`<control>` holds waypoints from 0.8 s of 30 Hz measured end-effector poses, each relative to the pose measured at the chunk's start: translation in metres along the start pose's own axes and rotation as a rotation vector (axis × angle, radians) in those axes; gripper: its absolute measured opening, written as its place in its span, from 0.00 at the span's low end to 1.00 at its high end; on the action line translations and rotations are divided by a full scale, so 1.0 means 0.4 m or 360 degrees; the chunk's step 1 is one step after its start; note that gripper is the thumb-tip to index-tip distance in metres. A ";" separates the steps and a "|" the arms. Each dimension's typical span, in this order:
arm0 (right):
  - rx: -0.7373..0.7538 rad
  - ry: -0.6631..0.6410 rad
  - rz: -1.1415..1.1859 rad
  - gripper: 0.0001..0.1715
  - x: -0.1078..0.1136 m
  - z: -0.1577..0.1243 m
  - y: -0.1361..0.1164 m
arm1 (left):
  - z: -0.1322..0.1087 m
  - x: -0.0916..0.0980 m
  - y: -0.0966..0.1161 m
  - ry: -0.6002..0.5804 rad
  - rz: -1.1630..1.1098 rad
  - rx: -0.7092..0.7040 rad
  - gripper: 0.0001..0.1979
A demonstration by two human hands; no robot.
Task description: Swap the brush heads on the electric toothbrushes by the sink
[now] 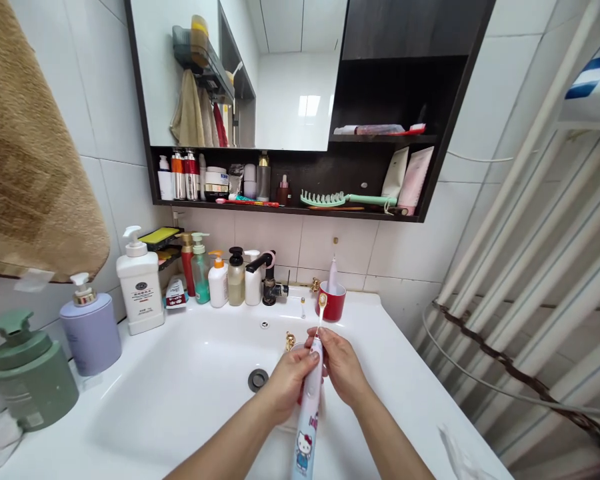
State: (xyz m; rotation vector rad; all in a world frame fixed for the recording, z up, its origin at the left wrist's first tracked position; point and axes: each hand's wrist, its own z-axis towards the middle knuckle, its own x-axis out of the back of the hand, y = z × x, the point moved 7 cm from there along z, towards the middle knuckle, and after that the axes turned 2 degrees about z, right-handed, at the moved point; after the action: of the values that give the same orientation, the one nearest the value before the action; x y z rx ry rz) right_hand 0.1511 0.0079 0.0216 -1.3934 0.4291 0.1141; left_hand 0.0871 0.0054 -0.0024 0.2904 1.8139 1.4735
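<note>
An electric toothbrush (308,403) with a cartoon cat on its pale handle is held upright and slightly tilted over the sink. My left hand (285,379) is closed round the upper handle. My right hand (342,365) pinches the base of the white brush head (322,304), where it joins the handle. Behind the brush head, a red cup (336,308) stands on the sink's back rim with a pale toothbrush (333,277) in it. Partly hidden behind my hands, another reddish object with a gold figure (291,341) sits in the basin.
The white sink (180,373) has a black faucet (269,280) and a drain (258,380). Several pump bottles (141,283) line the left and back rims. A mirror cabinet (240,177) with toiletries hangs above. White pipes (535,300) run along the right, and a brown towel (35,153) hangs left.
</note>
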 end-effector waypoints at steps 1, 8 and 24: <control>-0.0041 0.0033 0.0098 0.14 0.006 -0.001 0.007 | -0.003 -0.004 -0.021 -0.0033 -0.0036 0.0088 0.18; -0.0115 0.0118 0.0398 0.11 0.032 0.001 0.029 | -0.014 0.015 -0.097 -0.0018 -0.0048 0.0323 0.23; -0.0135 0.0153 0.0331 0.11 0.032 0.003 0.044 | -0.006 0.026 -0.087 0.0005 0.0192 0.0232 0.26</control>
State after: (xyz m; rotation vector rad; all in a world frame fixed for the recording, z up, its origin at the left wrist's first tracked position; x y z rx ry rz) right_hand 0.1572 0.0102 0.0010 -1.4386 0.6556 0.2381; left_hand 0.0883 -0.0007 -0.0381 0.4772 1.9388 1.4250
